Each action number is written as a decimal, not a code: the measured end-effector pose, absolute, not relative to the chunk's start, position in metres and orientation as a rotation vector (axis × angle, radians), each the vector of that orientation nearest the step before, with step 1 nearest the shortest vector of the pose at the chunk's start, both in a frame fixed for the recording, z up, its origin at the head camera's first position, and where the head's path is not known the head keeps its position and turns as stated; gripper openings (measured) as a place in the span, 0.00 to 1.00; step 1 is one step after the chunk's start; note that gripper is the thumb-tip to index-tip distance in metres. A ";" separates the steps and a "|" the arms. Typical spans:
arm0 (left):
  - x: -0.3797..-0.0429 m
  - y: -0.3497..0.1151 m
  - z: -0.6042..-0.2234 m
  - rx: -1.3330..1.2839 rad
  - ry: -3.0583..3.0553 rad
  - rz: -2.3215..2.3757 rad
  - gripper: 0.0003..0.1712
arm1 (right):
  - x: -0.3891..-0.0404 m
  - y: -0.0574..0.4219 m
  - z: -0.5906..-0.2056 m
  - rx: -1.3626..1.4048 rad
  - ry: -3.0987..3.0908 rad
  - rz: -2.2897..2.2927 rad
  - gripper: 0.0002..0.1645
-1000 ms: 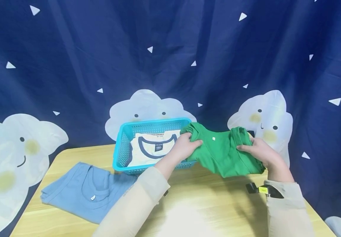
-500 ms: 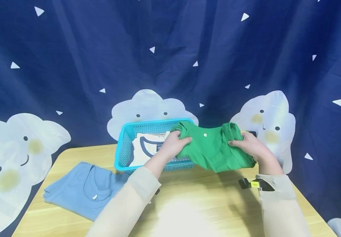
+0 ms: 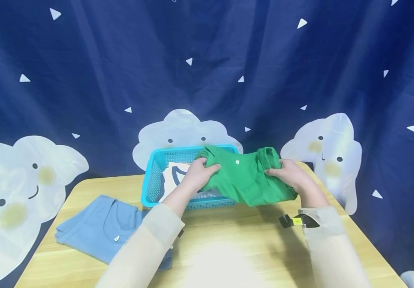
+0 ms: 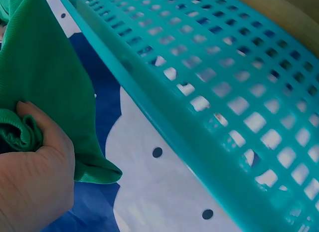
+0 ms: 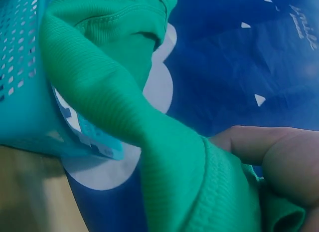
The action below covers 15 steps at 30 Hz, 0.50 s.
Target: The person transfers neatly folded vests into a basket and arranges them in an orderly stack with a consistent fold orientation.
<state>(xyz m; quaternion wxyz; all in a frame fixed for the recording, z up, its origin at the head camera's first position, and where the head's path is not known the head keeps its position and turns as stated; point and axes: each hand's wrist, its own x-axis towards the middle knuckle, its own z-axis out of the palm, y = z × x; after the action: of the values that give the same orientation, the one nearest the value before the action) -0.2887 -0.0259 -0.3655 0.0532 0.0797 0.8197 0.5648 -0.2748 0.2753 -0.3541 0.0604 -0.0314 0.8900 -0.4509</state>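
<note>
A folded green shirt [image 3: 244,178] hangs between both hands, its small white neck label facing up. My left hand [image 3: 197,175] grips its left side, above the basket, thumb on top; the left wrist view shows that hand [image 4: 37,177] pinching a rolled edge of the cloth. The right side is held by my right hand [image 3: 290,176], with the thumb over a fold. The shirt's left part overlaps the turquoise plastic basket [image 3: 148,182], while its right part hangs over the table. Inside the basket lies a white shirt [image 3: 169,180] with dark neck trim, partly hidden by the left hand and green cloth.
A folded blue shirt [image 3: 95,228] lies on the wooden table [image 3: 235,240] at the left, partly covered by the left sleeve. Behind the table hangs a dark blue curtain [image 3: 214,40] printed with white clouds and triangles.
Both hands have carried the green shirt to the left, further over the basket. More of the white shirt is now covered. The blue shirt and basket stay in place.
</note>
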 end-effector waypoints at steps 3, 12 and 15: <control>-0.288 -0.035 -0.366 0.206 2.472 1.736 0.16 | -0.278 0.268 -0.353 -0.097 2.703 -1.353 0.22; -0.286 -0.058 -0.364 0.128 2.467 1.769 0.16 | -0.292 0.249 -0.354 -0.119 2.752 -1.317 0.20; -0.286 -0.064 -0.366 0.102 2.466 1.778 0.18 | -0.296 0.242 -0.355 -0.121 2.757 -1.312 0.19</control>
<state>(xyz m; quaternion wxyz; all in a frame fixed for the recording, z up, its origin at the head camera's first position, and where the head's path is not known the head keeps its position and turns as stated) -0.2864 -0.0641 -0.3658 0.0498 0.0335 0.8096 0.5839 -0.2955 0.2417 -0.3552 0.0427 -0.0396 0.9015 -0.4289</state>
